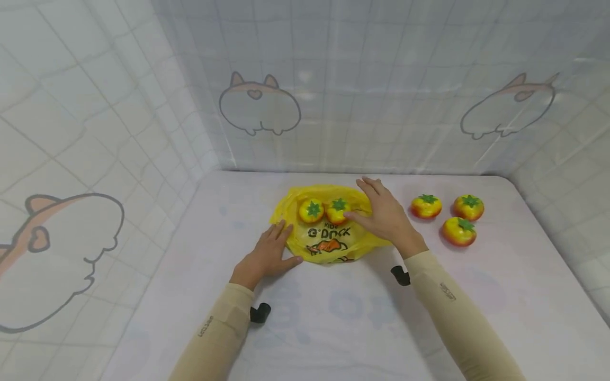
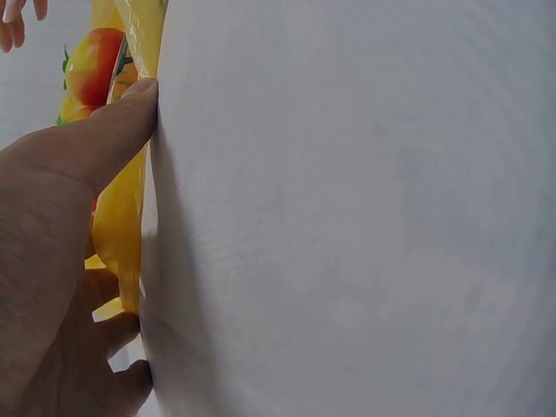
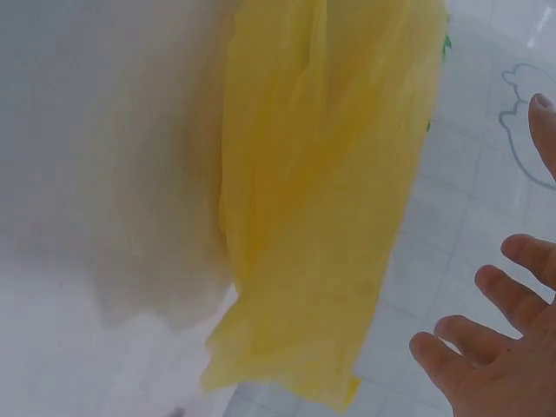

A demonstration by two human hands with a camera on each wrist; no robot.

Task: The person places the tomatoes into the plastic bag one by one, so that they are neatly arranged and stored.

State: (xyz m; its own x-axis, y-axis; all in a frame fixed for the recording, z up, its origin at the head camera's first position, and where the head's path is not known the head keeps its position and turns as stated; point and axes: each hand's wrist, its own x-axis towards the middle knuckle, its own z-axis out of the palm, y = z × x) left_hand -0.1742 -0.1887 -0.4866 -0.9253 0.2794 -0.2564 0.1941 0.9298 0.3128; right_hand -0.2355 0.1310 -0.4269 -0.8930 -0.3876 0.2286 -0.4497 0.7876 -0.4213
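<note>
A yellow plastic bag [image 1: 297, 241] with printed lettering lies flat on the table. Two yellow-red, tomato-like fruits with green leafy tops, a left one [image 1: 311, 211] and a right one [image 1: 335, 212], sit side by side on it. My left hand [image 1: 268, 253] is spread at the bag's left edge; in the left wrist view its thumb [image 2: 122, 126] touches the bag's edge. Over the bag's right part is my right hand [image 1: 388, 214], fingers extended and thumb close to the right fruit. The right wrist view shows its fingers [image 3: 512, 300] apart from the bag, holding nothing.
Three more such fruits stand right of the right hand: a left one [image 1: 426, 206], a far one [image 1: 469, 207] and a near one [image 1: 458, 232]. A white cloth covers the table [image 1: 329, 312]. Tile-patterned curtains [image 1: 371, 106] with cartoon drawings surround it.
</note>
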